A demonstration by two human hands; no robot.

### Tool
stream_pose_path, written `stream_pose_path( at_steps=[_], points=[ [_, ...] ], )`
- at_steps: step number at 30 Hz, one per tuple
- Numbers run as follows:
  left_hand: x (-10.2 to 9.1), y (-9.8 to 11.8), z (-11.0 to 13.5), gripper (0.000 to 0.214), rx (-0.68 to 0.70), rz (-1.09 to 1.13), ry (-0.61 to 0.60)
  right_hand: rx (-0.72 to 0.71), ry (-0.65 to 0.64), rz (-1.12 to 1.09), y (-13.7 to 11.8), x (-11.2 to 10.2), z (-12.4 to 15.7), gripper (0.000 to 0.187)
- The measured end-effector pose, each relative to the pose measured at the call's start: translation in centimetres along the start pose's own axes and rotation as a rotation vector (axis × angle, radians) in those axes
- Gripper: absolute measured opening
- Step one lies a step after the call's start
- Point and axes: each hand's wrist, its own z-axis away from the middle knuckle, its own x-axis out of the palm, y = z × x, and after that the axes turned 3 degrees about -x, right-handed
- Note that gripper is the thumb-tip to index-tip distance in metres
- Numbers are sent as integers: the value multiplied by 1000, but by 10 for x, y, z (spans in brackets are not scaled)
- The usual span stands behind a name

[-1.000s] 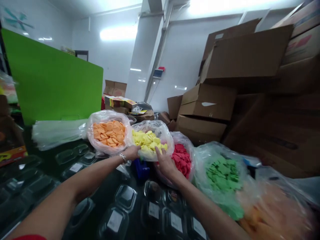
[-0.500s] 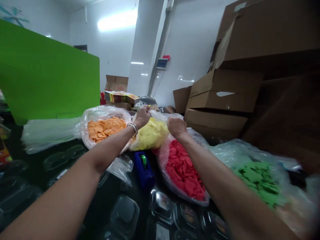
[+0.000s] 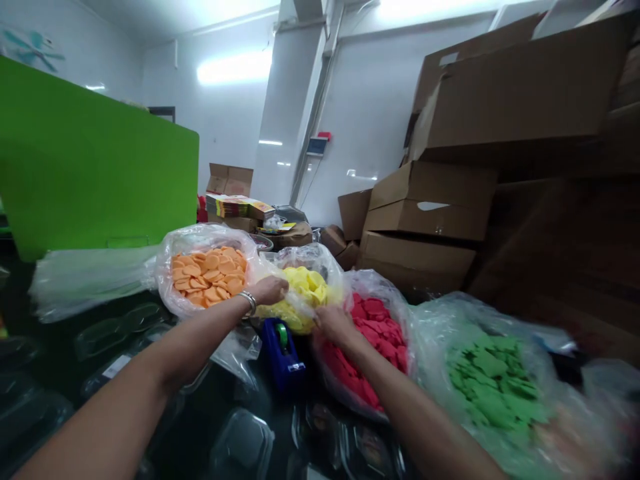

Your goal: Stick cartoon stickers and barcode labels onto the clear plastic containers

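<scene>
Both hands have come down since a moment ago. The left hand [image 3: 269, 291] and right hand [image 3: 334, 323] are now pinching the near edge of the crinkly clear bag of yellow pieces [image 3: 305, 290], which is sitting low again. A blue tape holder [image 3: 283, 347] is sitting just below. Bags of orange rounds [image 3: 207, 272], red pieces [image 3: 373, 333] and green pieces [image 3: 487, 377] are lying beside it. Brown boxes [image 3: 430, 213] are piling up behind.

A packing or stock room: brown cardboard boxes [image 3: 430, 200] are stacked against the white wall, and beside them clear bags of coloured foam pieces [image 3: 210, 270] crowd the dark bench [image 3: 220, 400].
</scene>
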Motion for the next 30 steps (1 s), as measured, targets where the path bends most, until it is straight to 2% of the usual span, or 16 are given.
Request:
stream_pose_path(
  at_steps=[2,4,8,9,11,14,16,18,20,22,24,27,30],
  points=[
    [-16,2,17,34,-21,13,19,25,-72,40,-1,-18,9,20],
    [-32,7,39,50,-46,27,11,30,-93,54,-6,-34,24,23],
    [-68,26,86,66,-22,46,-35,-2,-50,9,-29,-67,61,49],
    [-76,32,99,61,24,41,-29,-26,-35,-1,-37,-75,71,52],
    [-92,44,130,44,112,40,-57,-111,-56,-44,-57,-92,96,46],
    [-108,57,187,30,203,25,-171,-233,-245,-276,-92,-110,148,25],
    [-113,57,224,26,211,12,-232,-294,-403,-440,-114,-110,188,17],
    [-112,52,256,23,191,26,-250,-300,-517,-536,-132,-100,228,11],
    [-105,50,282,23,132,87,-264,-226,-555,-619,-147,-85,263,14],
    [-91,55,305,23,47,172,-297,-128,-507,-669,-160,-67,286,27],
    [-69,68,326,24,-3,242,-289,-93,-389,-659,-173,-48,294,44],
    [-32,98,353,32,-34,325,-92,-163,-189,-568,-192,-23,281,60],
    [-10,126,377,41,-147,498,194,-276,-123,-457,-204,-7,260,61]
  ],
)
